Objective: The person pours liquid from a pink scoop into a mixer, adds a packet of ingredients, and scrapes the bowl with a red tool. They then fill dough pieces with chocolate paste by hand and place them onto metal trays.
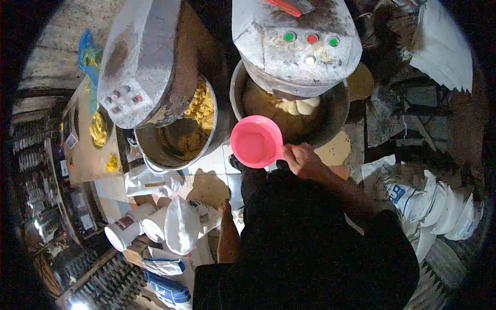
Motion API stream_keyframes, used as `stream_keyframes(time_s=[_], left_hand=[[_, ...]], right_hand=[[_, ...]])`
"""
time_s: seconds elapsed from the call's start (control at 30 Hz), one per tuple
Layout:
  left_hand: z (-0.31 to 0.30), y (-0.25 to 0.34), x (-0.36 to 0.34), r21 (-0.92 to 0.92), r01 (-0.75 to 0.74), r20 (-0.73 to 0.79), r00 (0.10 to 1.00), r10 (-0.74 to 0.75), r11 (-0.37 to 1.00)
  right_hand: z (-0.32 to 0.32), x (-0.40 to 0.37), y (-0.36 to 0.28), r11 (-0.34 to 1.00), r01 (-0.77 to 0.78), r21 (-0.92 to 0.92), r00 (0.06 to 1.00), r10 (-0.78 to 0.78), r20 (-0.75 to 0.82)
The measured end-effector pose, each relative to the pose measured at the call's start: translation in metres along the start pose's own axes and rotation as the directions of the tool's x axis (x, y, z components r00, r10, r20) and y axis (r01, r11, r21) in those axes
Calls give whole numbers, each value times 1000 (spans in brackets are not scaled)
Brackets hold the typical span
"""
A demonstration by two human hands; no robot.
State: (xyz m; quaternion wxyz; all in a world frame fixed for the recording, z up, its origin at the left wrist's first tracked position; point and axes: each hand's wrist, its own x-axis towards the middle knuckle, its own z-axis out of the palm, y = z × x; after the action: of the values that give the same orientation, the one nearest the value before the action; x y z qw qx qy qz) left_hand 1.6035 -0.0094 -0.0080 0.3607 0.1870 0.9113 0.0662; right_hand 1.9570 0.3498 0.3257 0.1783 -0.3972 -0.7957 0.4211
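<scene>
A pink plastic scoop point(254, 142) is held by its handle in my right hand point(305, 160), whose fingers are closed round it. The scoop is over the front rim of a large metal mixer bowl point(330, 129). Pale dough point(299, 107) and brownish contents show inside that bowl, under the mixer head point(297, 51). My left hand point(225, 206) hangs low beside my body, near white sacks, small and dim; its fingers cannot be made out.
A second mixer point(137, 62) stands at the left, its bowl point(213, 135) holding yellow dough point(202, 109). White buckets point(121, 232) and sacks point(182, 225) are at lower left, beside a wooden table point(85, 150). More white sacks point(434, 201) lie at right.
</scene>
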Motion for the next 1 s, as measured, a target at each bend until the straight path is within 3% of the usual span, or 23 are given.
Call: stream_keyframes(time_s=[0.07,0.13,0.2,0.27,0.33,0.4,0.43,0.53,0.57,0.6,0.67,0.73,0.77,0.93,1.0], left_hand=[[-6,3,7,-115,-76,-55,996,70,990],[-10,12,11,-183,-102,-91,992,86,978],[-33,58,-12,-62,48,-65,997,-52,997],[-48,91,-36,-16,139,-47,989,-139,990],[-23,72,-32,-178,144,-96,982,-163,973],[-8,47,-27,-179,114,-81,988,-130,977],[6,24,-21,-81,62,-138,988,-73,995],[19,-9,-19,-127,51,17,999,-49,991],[32,-28,-19,313,-297,-99,934,342,902],[34,-35,-24,337,-281,-89,941,327,899],[35,-37,-36,383,-251,-69,952,298,889],[28,-29,-53,-29,4,-84,996,-6,1000],[21,-24,-56,13,-39,-12,999,40,999],[24,-40,-52,-284,128,109,989,-101,950],[19,-31,-45,-281,263,138,963,-233,923]], right_hand=[[13,-9,24,968,179,-176,975,-199,-98],[25,-14,41,948,220,-228,959,-253,-124],[32,-18,51,979,141,-150,982,-157,-106],[41,-21,64,926,254,-280,934,-310,-176],[42,-24,64,861,313,-401,886,-416,-202],[33,-24,55,798,322,-510,860,-472,-196],[36,-24,58,820,297,-489,879,-434,-194],[43,-26,68,860,241,-451,912,-359,-199],[43,-25,68,859,236,-455,909,-360,-208],[42,-26,69,858,230,-460,907,-360,-218],[52,-27,76,950,84,-301,952,-166,-258],[57,-27,83,970,-10,-242,966,-53,-252],[59,-26,86,963,-27,-267,970,-40,-239],[50,-20,82,990,-104,-90,973,83,-215],[52,-18,86,985,-119,-126,975,92,-203]])
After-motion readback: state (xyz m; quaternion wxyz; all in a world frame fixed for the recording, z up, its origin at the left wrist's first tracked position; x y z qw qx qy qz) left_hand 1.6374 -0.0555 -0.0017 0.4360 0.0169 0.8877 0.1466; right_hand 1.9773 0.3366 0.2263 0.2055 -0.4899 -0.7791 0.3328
